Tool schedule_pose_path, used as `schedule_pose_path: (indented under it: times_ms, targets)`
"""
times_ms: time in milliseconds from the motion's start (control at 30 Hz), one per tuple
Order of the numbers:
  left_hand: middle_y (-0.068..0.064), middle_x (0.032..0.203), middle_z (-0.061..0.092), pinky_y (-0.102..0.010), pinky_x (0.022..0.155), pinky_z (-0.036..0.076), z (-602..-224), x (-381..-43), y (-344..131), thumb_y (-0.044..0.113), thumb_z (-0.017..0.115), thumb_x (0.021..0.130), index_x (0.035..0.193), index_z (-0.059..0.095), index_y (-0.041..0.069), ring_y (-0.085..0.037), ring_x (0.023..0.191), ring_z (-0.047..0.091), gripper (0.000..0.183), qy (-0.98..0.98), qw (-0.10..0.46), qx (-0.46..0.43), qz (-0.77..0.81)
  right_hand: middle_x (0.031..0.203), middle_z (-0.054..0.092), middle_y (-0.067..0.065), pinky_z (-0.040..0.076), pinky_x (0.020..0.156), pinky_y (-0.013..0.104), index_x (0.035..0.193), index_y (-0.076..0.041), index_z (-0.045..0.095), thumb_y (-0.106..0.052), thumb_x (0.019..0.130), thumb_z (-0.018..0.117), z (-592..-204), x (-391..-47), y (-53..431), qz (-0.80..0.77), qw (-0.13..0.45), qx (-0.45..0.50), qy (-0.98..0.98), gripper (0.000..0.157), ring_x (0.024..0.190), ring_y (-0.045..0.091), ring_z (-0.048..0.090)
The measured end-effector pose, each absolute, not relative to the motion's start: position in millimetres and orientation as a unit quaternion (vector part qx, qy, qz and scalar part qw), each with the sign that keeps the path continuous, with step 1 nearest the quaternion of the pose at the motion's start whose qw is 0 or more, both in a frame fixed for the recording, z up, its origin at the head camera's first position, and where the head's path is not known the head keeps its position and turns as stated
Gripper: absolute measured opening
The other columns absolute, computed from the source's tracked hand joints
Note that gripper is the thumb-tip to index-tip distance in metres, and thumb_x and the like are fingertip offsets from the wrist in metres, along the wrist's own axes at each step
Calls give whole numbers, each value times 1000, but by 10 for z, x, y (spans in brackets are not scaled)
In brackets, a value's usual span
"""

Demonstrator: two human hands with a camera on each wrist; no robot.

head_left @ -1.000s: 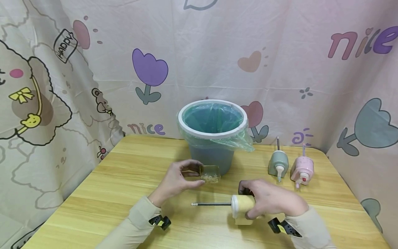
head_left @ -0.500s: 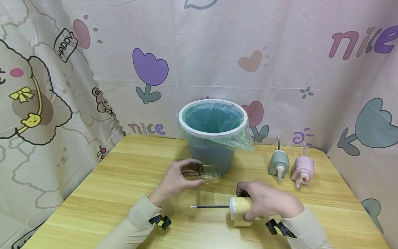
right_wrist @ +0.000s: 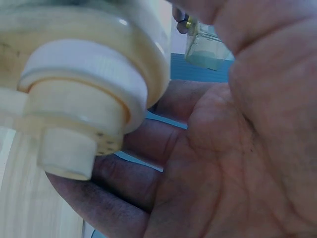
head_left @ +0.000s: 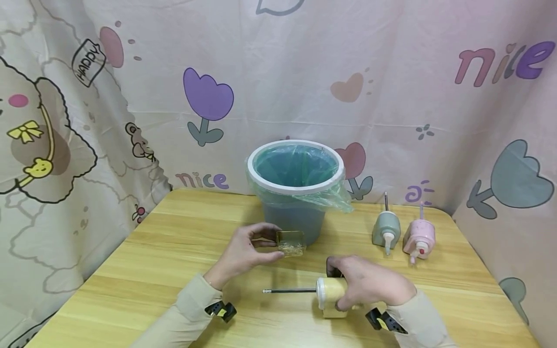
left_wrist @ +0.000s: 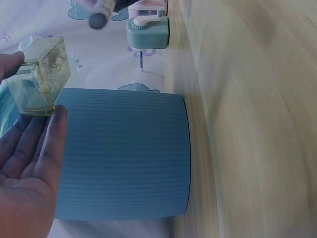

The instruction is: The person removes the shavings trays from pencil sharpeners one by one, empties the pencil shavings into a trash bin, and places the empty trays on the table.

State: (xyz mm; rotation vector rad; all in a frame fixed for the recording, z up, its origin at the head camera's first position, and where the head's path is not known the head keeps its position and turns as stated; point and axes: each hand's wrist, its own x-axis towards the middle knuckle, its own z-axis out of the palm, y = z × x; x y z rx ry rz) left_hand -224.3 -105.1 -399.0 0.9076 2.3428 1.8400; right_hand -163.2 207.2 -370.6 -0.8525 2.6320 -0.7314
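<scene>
My left hand point(head_left: 241, 250) pinches a small clear yellowish shavings tray point(head_left: 290, 244) between thumb and fingers, in front of the bin. Pale shavings lie inside it, and the left wrist view shows the tray point(left_wrist: 42, 74) tilted. My right hand point(head_left: 370, 281) grips a yellow pencil sharpener point(head_left: 334, 292), its fingers curled round the body. A dark pencil point(head_left: 290, 291) sticks out of the sharpener's white-rimmed end, pointing left. Close up in the right wrist view is the sharpener's white crank end point(right_wrist: 74, 109); the far fingers are partly hidden behind it.
A blue bin point(head_left: 287, 212) with a white rim and green plastic liner stands at the back of the wooden table point(head_left: 174, 261). To the right stand a green sharpener point(head_left: 387, 226) and a pink sharpener point(head_left: 421, 234), each with a pencil. A patterned curtain point(head_left: 283, 72) hangs behind.
My right hand has shifted slightly left and towards me with the yellow sharpener and its pencil. The left hand keeps the tray in nearly the same place. The head view has turned a little.
</scene>
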Motion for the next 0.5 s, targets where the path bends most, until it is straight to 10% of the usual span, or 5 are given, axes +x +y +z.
schedule_pose_path:
  times_ms: [500]
  targets:
    - [-23, 118, 77, -59, 95, 64, -3985, -2236, -1049, 5, 91, 82, 128, 71, 0, -31, 104, 79, 50, 751, 11, 292, 592, 80, 53, -10, 43, 57, 21, 101, -20, 58, -16, 63, 92, -3719, -1616, 2048, -243, 152, -288, 914, 51, 69, 3, 47]
